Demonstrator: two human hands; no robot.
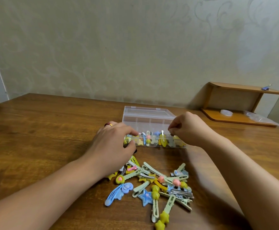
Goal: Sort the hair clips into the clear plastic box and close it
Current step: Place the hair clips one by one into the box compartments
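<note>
The box (153, 130) sits between our hands, lid up behind it, long axis running left to right. Our left hand (114, 143) curls on its left end; our right hand (187, 130) pinches at the right end, though we cannot tell what it holds. We judge sorting midway: next we reach back to the clips (153, 185) piled nearer us, pointing every way
</note>
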